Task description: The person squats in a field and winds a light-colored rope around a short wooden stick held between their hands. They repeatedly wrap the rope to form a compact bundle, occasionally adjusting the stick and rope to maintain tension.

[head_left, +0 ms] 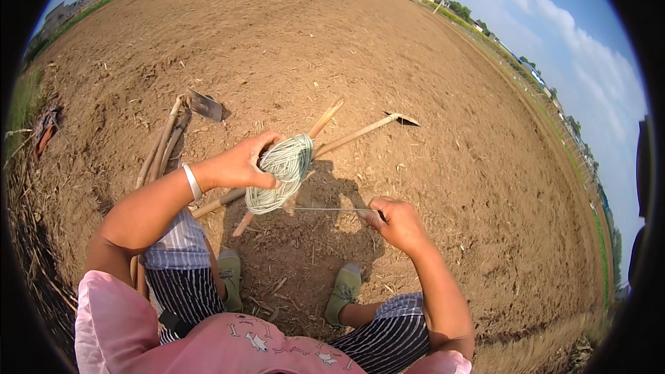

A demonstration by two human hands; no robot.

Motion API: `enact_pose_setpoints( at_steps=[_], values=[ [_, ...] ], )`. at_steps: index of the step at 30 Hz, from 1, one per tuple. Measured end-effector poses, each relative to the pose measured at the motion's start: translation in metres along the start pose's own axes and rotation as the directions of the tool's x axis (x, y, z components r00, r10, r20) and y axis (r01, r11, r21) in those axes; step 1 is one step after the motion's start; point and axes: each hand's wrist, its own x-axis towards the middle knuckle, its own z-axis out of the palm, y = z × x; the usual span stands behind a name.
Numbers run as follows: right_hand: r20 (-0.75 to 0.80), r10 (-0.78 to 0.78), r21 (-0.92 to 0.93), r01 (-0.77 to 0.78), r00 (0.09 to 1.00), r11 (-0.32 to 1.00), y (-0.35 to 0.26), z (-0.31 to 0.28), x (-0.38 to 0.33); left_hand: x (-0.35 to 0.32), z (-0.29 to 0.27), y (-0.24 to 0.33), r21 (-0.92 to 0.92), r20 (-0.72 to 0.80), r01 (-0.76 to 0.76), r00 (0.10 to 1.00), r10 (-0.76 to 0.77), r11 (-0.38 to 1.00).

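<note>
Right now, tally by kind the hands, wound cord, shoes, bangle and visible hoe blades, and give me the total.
Hands: 2 (left hand, right hand)
Cord bundle: 1
Shoes: 2 (left shoe, right shoe)
White bangle: 1
Hoe blades: 2 (left-side blade, right-side blade)
Total: 8

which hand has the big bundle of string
The left hand, with the white band at its wrist, grips the string bundle; the right hand holds just the thin strand stretched from it.
</note>
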Motion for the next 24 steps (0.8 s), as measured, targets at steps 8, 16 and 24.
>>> enact_pose_setpoints(
  at_steps=[8, 16, 24],
  values=[
    [-0.199, -0.078, -0.03, 0.073, 0.977, 0.997, -0.027, -0.035, -0.004, -0.001, 0.058, -0.017, 0.618, 0.573, -0.438, 0.82, 0.007, 0.653],
    [-0.14, 0.323, 0.349, -0.258, 0.936, 0.901, 0.017, -0.019, -0.016, -0.005, 0.051, 0.033, 0.025, 0.171, -0.426, 0.893, 0.416, 0.905],
    [-0.127, -0.081, 0.382, 0.124, 0.989, 0.916, -0.056, -0.021, 0.0, 0.013, 0.0, 0.028, -0.426, -0.573, -0.393, 0.814, 0.093, 0.815]
  ],
)
